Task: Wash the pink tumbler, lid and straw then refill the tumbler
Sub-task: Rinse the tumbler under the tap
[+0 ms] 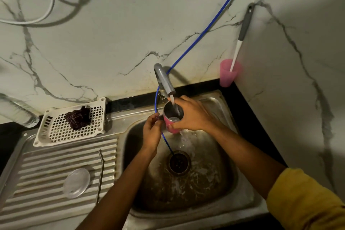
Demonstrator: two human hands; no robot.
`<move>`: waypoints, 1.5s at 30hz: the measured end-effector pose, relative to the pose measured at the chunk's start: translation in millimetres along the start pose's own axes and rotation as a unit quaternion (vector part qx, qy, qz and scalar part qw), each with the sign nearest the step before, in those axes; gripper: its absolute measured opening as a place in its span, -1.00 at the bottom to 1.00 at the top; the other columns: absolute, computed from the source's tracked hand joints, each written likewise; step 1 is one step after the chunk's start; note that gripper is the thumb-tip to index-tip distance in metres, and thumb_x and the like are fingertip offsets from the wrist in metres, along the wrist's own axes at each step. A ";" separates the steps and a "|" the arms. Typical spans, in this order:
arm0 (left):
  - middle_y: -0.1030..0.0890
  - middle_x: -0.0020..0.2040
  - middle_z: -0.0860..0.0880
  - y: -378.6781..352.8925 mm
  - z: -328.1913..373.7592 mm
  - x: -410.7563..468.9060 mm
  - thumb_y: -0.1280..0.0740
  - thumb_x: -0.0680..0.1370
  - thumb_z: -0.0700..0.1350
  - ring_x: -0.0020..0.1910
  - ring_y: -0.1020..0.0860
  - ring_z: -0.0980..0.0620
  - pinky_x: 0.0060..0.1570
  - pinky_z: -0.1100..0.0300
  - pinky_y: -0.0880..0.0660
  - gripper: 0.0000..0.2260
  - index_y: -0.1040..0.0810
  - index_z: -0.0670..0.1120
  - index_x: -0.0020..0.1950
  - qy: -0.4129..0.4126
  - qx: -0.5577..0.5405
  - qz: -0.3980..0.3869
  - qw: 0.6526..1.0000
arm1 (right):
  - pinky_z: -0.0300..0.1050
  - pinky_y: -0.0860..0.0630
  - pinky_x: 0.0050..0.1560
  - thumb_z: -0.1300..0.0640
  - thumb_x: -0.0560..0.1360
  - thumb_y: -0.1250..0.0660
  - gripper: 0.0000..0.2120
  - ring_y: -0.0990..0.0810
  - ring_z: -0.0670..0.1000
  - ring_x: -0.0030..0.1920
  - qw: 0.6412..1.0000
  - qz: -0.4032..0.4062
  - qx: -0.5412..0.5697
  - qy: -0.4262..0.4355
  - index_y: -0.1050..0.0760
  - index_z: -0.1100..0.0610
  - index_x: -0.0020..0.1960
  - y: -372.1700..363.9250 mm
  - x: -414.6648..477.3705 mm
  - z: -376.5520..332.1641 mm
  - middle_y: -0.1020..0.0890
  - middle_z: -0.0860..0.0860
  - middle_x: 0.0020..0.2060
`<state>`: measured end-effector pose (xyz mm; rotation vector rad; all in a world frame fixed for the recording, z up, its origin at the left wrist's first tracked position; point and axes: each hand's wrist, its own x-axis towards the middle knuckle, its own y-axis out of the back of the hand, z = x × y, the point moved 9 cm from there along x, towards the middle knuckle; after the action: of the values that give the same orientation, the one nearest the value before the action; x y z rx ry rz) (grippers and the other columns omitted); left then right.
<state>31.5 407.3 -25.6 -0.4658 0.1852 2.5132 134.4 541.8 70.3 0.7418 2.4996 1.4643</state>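
Observation:
My right hand [190, 114] grips the pink tumbler [170, 126] near its steel rim and holds it tilted under the tap [164, 80]. Water runs into the tumbler and spills over into the sink basin [214, 155]. My left hand [152, 132] hovers just left of the tumbler, fingers loosely curled beside a thin blue hose [164, 138]; I cannot tell whether they touch it. The clear round lid [76, 183] lies on the ribbed draining board. The metal straw [100, 173] lies beside it, to its right.
A white perforated tray [56, 132] with a dark scrubber [78, 117] sits behind the draining board. A pink cup [226, 75] holding a long-handled brush [242, 31] stands in the back right corner. The blue hose runs down into the drain [179, 162].

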 end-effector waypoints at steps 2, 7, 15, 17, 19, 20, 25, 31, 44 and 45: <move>-0.68 0.07 -0.07 12.3 6.8 -3.5 -0.27 0.63 -0.28 0.10 -0.63 -0.09 0.18 -0.04 -0.56 -0.81 -0.62 -0.04 0.07 -0.032 0.015 0.009 0.999 | -0.06 -0.58 -0.05 -0.26 0.28 -0.54 -0.24 -0.57 0.01 -0.02 1.000 0.014 0.003 -0.009 -0.37 -0.09 0.39 5.0 1.0 -1.5 -0.50 -0.07 0.06; -0.67 -0.03 -0.02 31.5 16.1 -8.8 -0.29 0.62 -0.30 -0.02 -0.61 0.01 0.06 0.03 -0.52 -0.79 -0.61 0.00 -0.01 -0.074 0.031 0.019 0.997 | -0.11 -0.50 0.11 -0.11 0.26 -0.62 -0.20 -0.55 -0.04 0.17 0.995 -0.096 0.037 0.011 -0.36 -0.13 0.42 -3.3 0.5 -5.9 -0.57 -0.08 0.24; -0.67 0.01 0.00 26.8 20.3 -15.3 -0.32 0.54 -0.43 0.01 -0.61 0.07 0.14 0.04 -0.53 -0.66 -0.60 0.03 0.03 -0.104 0.075 -0.024 0.991 | -0.01 -0.53 0.18 -0.18 0.27 -0.59 -0.14 -0.56 0.05 0.19 0.989 -0.121 -0.084 0.032 -0.33 -0.07 0.48 2.9 9.2 -12.3 -0.54 0.01 0.29; -0.64 0.10 -0.07 20.7 18.3 -14.1 -0.40 0.44 -0.46 0.13 -0.61 -0.05 0.22 -0.04 -0.55 -0.59 -0.57 0.00 0.12 -0.115 0.090 -0.048 0.988 | -0.02 -0.54 0.21 -0.09 0.26 -0.63 -0.17 -0.57 0.00 0.21 0.982 -0.185 -0.018 0.019 -0.36 -0.09 0.45 0.1 12.3 -11.2 -0.56 -0.03 0.29; -0.59 0.23 -0.13 13.6 14.4 -14.3 -0.50 0.32 -0.38 0.26 -0.56 -0.13 0.22 -0.07 -0.56 -0.43 -0.51 -0.02 0.26 -0.123 0.110 -0.078 0.983 | 0.00 -0.59 0.17 -0.12 0.23 -0.63 -0.24 -0.61 -0.02 0.13 0.984 -0.179 0.002 0.010 -0.45 -0.08 0.36 2.7 15.7 -11.9 -0.62 -0.05 0.19; -0.55 0.29 -0.13 10.0 12.9 -14.9 -0.54 0.30 -0.35 0.30 -0.53 -0.12 0.20 -0.05 -0.57 -0.35 -0.46 0.02 0.31 -0.125 0.117 -0.091 0.981 | 0.01 -0.60 0.15 -0.17 0.22 -0.62 -0.24 -0.61 -0.01 0.10 0.990 -0.143 -0.008 0.002 -0.46 -0.05 0.35 6.1 16.9 -11.5 -0.62 -0.05 0.16; -0.44 0.36 0.09 -4.5 17.1 -24.1 -0.64 0.28 -0.26 0.41 -0.41 0.03 0.20 -0.04 -0.58 -0.16 -0.31 0.08 0.43 -0.140 0.139 -0.134 0.971 | -0.13 -0.53 0.04 -0.16 0.25 -0.61 -0.25 -0.58 0.03 0.06 0.990 -0.120 -0.068 -0.028 -0.44 0.04 0.35 3.3 16.0 -4.8 -0.59 0.03 0.16; -0.41 0.45 0.04 -11.7 10.6 -25.5 -0.71 0.15 0.11 0.41 -0.44 0.07 0.36 -0.13 -0.48 0.08 -0.23 0.03 0.55 -0.146 0.154 -0.154 0.965 | -0.21 -0.51 -0.12 -0.14 0.27 -0.62 -0.30 -0.58 -0.03 -0.02 0.986 -0.024 0.095 -0.135 -0.45 0.05 0.30 14.4 11.0 21.1 -0.60 -0.07 0.04; -0.50 0.32 -0.02 -10.9 27.3 -10.3 -0.70 0.18 0.04 0.27 -0.53 -0.08 0.11 -0.07 -0.64 -0.24 -0.47 0.12 0.31 -0.155 0.132 -0.100 0.974 | -0.28 -0.47 -0.46 -0.32 0.29 -0.47 -0.29 -0.54 -0.08 -0.41 0.730 -0.107 0.531 -0.416 -0.53 0.13 0.26 -71.2 -57.7 92.7 -0.63 0.11 -0.14; -0.52 0.28 -0.02 -14.7 31.0 -8.2 -0.69 0.21 -0.01 0.24 -0.55 -0.09 0.09 -0.09 -0.64 -0.33 -0.50 0.12 0.25 -0.162 0.148 -0.099 0.971 | -0.27 -0.50 -0.43 -0.33 0.32 -0.44 -0.28 -0.56 -0.04 -0.36 0.690 -0.129 0.565 -0.435 -0.52 0.17 0.27 -82.2 -66.1 92.3 -0.63 0.15 -0.08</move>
<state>37.2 422.3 5.7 0.0472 0.3592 2.2745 197.7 548.4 -54.6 0.8292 2.2138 -0.6544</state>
